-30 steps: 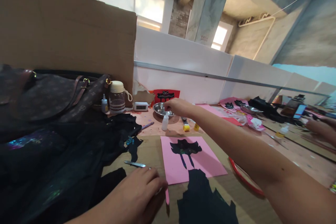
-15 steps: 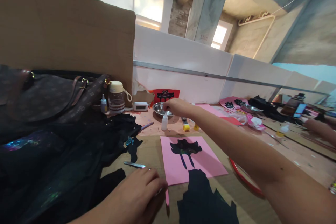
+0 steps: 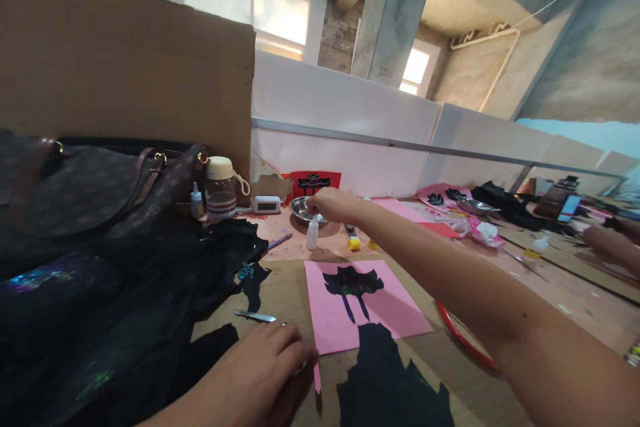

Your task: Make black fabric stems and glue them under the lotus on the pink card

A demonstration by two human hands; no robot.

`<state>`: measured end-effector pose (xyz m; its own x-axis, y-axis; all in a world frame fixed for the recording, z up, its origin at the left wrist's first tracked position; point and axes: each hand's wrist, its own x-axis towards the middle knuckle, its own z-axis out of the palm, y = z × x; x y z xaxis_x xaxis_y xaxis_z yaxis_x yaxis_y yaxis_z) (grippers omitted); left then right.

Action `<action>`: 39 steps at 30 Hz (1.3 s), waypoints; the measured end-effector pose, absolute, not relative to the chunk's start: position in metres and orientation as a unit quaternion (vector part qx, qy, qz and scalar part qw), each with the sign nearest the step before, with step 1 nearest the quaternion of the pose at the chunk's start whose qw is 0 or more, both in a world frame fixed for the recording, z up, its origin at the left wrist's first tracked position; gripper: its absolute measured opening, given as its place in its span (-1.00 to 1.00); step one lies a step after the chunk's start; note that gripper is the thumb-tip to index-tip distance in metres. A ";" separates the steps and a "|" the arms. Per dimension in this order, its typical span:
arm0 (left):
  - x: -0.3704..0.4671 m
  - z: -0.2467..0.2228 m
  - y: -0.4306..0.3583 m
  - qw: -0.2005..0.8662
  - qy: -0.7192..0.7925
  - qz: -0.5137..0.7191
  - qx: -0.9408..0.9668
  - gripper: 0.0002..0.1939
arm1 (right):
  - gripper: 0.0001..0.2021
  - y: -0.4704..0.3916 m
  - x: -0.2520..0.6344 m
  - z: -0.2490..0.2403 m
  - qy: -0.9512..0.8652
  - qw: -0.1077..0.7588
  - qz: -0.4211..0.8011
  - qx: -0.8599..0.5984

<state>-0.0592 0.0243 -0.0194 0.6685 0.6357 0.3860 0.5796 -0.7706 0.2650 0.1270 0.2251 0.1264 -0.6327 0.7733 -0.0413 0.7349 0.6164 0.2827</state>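
Note:
My left hand (image 3: 267, 357) rests on the board with fingers curled. A slim pink stick with a dark pointed tip (image 3: 317, 379) sticks out beneath them. Silver tweezers (image 3: 255, 315) lie just beyond its knuckles. My right hand (image 3: 330, 205) is stretched forward in a pinch at the rim of a metal bowl (image 3: 297, 215), right at the top of a small white bottle (image 3: 312, 235). What its fingertips grip is hidden. Between my arms lies a pink sheet (image 3: 400, 317) bearing a black lotus-like cutout with two stems (image 3: 353, 282). A ragged black piece (image 3: 390, 380) overlaps its near edge.
Black cloth (image 3: 150, 307) is heaped at left beside a brown handbag (image 3: 95, 183). A lidded bottle (image 3: 221, 190), a small clock (image 3: 267, 204) and a red card (image 3: 330, 181) stand behind. A red ring (image 3: 460, 337) lies under my right forearm. Another person's hand (image 3: 607, 243) is at far right.
Almost nothing differs. The view has shifted slightly, and my right hand stays pinched by the bowl and white bottle. My left hand keeps its place.

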 end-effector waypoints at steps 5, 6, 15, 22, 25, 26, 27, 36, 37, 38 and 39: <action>-0.058 -0.016 0.022 0.069 0.345 0.210 0.912 -0.79 | -0.71 0.231 0.128 0.121 0.896 0.077 0.123 0.421; -0.058 -0.016 0.022 0.069 0.346 0.206 0.913 -0.79 | -0.71 0.232 0.128 0.119 0.896 0.075 0.124 0.420; -0.059 -0.019 0.023 0.063 0.331 0.218 0.916 -0.79 | -0.71 0.243 0.130 0.107 0.904 0.044 0.096 0.415; -0.059 -0.017 0.023 0.067 0.337 0.221 0.913 -0.81 | -0.72 0.238 0.143 0.106 0.902 0.020 0.045 0.429; -0.059 -0.017 0.024 0.065 0.342 0.207 0.914 -0.82 | -0.71 0.238 0.145 0.108 0.902 0.012 0.020 0.431; -0.058 -0.017 0.025 0.062 0.344 0.195 0.916 -0.82 | -0.71 0.238 0.145 0.108 0.902 0.012 0.011 0.432; -0.058 -0.017 0.026 0.060 0.345 0.184 0.918 -0.83 | -0.72 0.238 0.146 0.108 0.901 0.011 0.003 0.434; -0.060 -0.020 0.029 0.058 0.331 0.215 0.917 -0.77 | -0.72 0.235 0.126 0.104 0.901 -0.066 0.018 0.428; -0.060 -0.021 0.029 0.058 0.332 0.214 0.917 -0.77 | -0.72 0.237 0.121 0.106 0.901 -0.077 0.023 0.426; -0.060 -0.023 0.029 0.057 0.331 0.214 0.917 -0.77 | -0.71 0.238 0.116 0.108 0.900 -0.086 0.026 0.427; -0.061 -0.024 0.029 0.053 0.330 0.216 0.918 -0.76 | -0.71 0.240 0.110 0.110 0.898 -0.091 0.027 0.431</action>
